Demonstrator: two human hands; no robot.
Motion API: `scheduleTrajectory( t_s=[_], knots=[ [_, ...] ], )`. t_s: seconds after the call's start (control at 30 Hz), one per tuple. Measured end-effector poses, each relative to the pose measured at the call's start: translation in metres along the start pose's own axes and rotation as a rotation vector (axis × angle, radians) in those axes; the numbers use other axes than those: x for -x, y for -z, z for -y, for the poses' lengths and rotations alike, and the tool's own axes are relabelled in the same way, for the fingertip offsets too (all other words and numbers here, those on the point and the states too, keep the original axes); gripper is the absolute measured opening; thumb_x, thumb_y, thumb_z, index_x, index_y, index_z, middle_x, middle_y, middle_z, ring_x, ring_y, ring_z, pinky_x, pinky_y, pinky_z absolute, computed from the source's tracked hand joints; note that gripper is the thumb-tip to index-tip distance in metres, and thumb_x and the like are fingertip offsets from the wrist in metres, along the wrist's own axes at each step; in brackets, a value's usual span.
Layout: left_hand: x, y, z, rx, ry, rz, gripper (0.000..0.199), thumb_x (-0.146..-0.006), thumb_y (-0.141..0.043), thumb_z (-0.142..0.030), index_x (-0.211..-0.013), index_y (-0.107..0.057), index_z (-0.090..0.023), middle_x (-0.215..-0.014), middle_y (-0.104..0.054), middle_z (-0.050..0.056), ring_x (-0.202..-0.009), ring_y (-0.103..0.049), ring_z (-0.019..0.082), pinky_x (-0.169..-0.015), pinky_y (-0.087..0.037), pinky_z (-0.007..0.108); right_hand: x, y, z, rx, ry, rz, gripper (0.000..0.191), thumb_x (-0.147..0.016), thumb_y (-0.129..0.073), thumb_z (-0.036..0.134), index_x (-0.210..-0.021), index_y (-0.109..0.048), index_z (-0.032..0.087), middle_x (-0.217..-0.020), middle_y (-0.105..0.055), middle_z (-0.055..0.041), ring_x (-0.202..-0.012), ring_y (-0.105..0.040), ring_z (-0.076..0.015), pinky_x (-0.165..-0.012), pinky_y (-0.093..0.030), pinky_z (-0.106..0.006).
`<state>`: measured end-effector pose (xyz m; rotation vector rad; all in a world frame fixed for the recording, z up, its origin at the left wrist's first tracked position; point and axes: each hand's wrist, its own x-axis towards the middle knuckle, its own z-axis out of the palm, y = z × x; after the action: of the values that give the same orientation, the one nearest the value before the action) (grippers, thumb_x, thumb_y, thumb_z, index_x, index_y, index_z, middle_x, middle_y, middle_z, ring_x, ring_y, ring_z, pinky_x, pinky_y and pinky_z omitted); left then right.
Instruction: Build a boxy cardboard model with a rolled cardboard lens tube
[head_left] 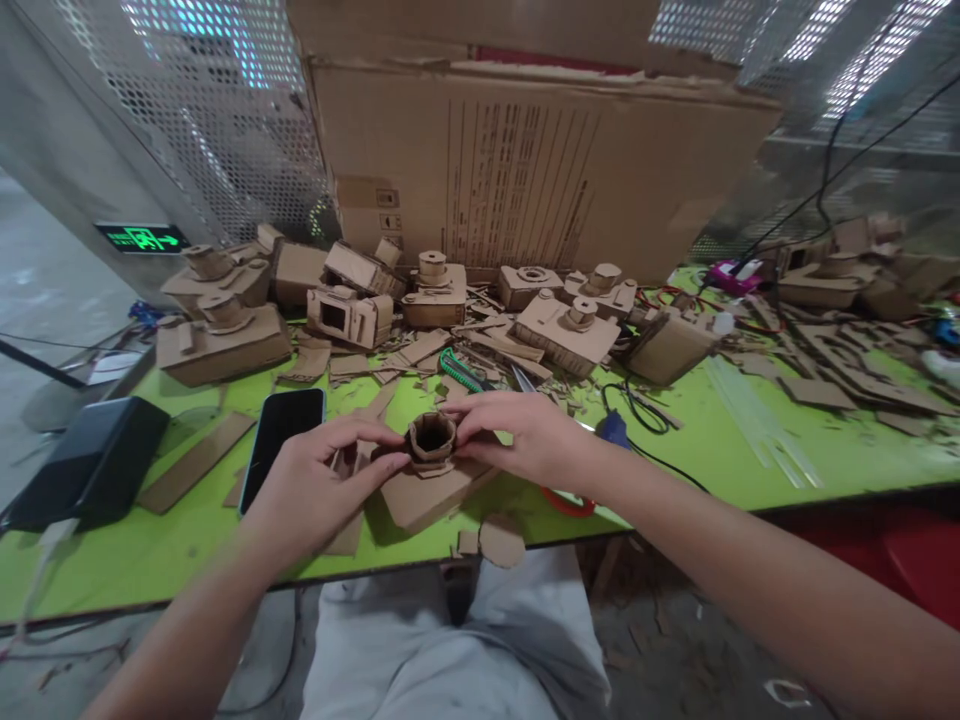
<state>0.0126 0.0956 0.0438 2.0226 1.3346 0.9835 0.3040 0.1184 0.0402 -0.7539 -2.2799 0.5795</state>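
A short cardboard tube [433, 440], its top open and its walls many-sided, stands upright on a flat cardboard box [431, 502] near the table's front edge. My left hand [330, 485] pinches the tube's left side between thumb and fingertips. From the right, my right hand [521, 430] grips the opposite wall in the same way. Just in front of the box lie a round cardboard disc [502, 541] and a small square scrap [468, 543]. Partly hidden under my right forearm are the orange handles of scissors [568, 502].
Several cardboard camera-like models [566, 330] line the back, before a large carton [540, 170]. A green cutter [459, 370] lies among scraps. To the left are a phone [281, 430] and a black power bank [90, 460]. Clear glue sticks [761, 420] and a blue glue gun [613, 428] lie right.
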Motion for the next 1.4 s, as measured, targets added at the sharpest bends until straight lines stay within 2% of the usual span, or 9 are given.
scheduleTrajectory(
  t_s=[0.17, 0.3, 0.4, 0.53, 0.7, 0.9, 1.1, 1.23, 1.4],
  knots=[
    [-0.004, -0.002, 0.003, 0.066, -0.073, 0.014, 0.017, -0.090, -0.086, -0.047, -0.088, -0.088, -0.030, -0.099, -0.087, 0.002, -0.096, -0.082, 0.023, -0.096, -0.063, 0.034, -0.001, 0.001, 0.004, 0.021, -0.184, 0.007, 0.017, -0.094, -0.088, 0.017, -0.092, -0.073, 0.024, -0.102, -0.085, -0.0023, -0.104, -0.083, -0.0246, -0.090, -0.060, -0.032],
    [-0.002, -0.001, 0.007, 0.059, -0.091, 0.033, 0.023, -0.087, -0.090, -0.052, -0.091, -0.088, -0.030, -0.103, -0.086, 0.004, -0.100, -0.081, 0.024, -0.099, -0.063, 0.036, -0.003, 0.003, 0.008, 0.072, -0.193, 0.050, 0.019, -0.093, -0.088, 0.016, -0.091, -0.071, 0.023, -0.098, -0.084, -0.0010, -0.093, -0.080, -0.0219, -0.082, -0.056, -0.029],
    [-0.002, 0.000, 0.009, 0.021, -0.054, 0.029, 0.037, -0.079, -0.094, -0.061, -0.097, -0.087, -0.030, -0.109, -0.086, 0.005, -0.105, -0.080, 0.028, -0.102, -0.063, 0.041, -0.005, 0.005, 0.009, 0.064, -0.189, 0.068, 0.017, -0.094, -0.088, 0.016, -0.095, -0.073, 0.023, -0.106, -0.086, -0.0022, -0.099, -0.081, -0.0231, -0.087, -0.057, -0.031],
    [-0.003, -0.003, 0.009, 0.003, 0.014, 0.048, 0.057, -0.076, -0.094, -0.066, -0.122, -0.084, -0.033, -0.130, -0.083, 0.007, -0.121, -0.077, 0.034, -0.114, -0.057, 0.051, -0.003, 0.008, 0.007, 0.083, -0.202, 0.044, 0.018, -0.095, -0.087, 0.018, -0.110, -0.079, 0.024, -0.116, -0.087, -0.0043, -0.106, -0.083, -0.0252, -0.095, -0.062, -0.036],
    [-0.006, -0.010, 0.012, 0.101, 0.039, 0.082, 0.057, -0.077, -0.093, -0.065, -0.123, -0.085, -0.033, -0.131, -0.084, 0.007, -0.125, -0.076, 0.035, -0.123, -0.051, 0.053, 0.001, 0.006, 0.000, 0.062, -0.099, -0.011, 0.018, -0.101, -0.077, 0.016, -0.116, -0.086, 0.022, -0.137, -0.082, -0.0111, -0.130, -0.078, -0.0259, -0.117, -0.058, -0.038],
    [-0.007, -0.013, 0.013, 0.108, 0.012, 0.071, 0.050, -0.078, -0.095, -0.059, -0.118, -0.085, -0.031, -0.122, -0.085, 0.005, -0.118, -0.078, 0.031, -0.111, -0.060, 0.046, 0.003, -0.001, -0.002, 0.008, -0.109, -0.072, 0.020, -0.099, -0.077, 0.014, -0.111, -0.088, 0.026, -0.129, -0.085, -0.0074, -0.117, -0.083, -0.0229, -0.109, -0.065, -0.036],
    [-0.004, -0.019, 0.006, 0.042, -0.098, 0.028, 0.048, -0.084, -0.091, -0.045, -0.127, -0.080, -0.027, -0.127, -0.083, 0.006, -0.122, -0.077, 0.029, -0.107, -0.061, 0.040, 0.002, -0.001, 0.002, 0.038, -0.092, -0.060, 0.021, -0.094, -0.088, 0.021, -0.115, -0.088, 0.020, -0.130, -0.085, -0.0123, -0.120, -0.082, -0.0258, -0.111, -0.063, -0.037],
    [-0.005, -0.024, 0.003, 0.061, -0.125, -0.001, 0.043, -0.082, -0.091, -0.040, -0.121, -0.081, -0.024, -0.121, -0.085, 0.006, -0.121, -0.077, 0.030, -0.112, -0.059, 0.043, 0.002, -0.003, 0.003, 0.043, -0.102, -0.082, 0.017, -0.095, -0.087, 0.020, -0.111, -0.089, 0.023, -0.128, -0.085, -0.0095, -0.117, -0.082, -0.0232, -0.109, -0.063, -0.033],
    [-0.003, -0.029, -0.001, 0.071, -0.071, -0.016, 0.038, -0.082, -0.088, -0.039, -0.117, -0.083, -0.025, -0.120, -0.084, 0.007, -0.118, -0.077, 0.032, -0.114, -0.057, 0.050, 0.002, -0.004, 0.006, 0.034, -0.152, -0.067, 0.017, -0.094, -0.088, 0.022, -0.110, -0.089, 0.028, -0.127, -0.086, -0.0065, -0.116, -0.082, -0.0244, -0.107, -0.065, -0.039]
  ],
)
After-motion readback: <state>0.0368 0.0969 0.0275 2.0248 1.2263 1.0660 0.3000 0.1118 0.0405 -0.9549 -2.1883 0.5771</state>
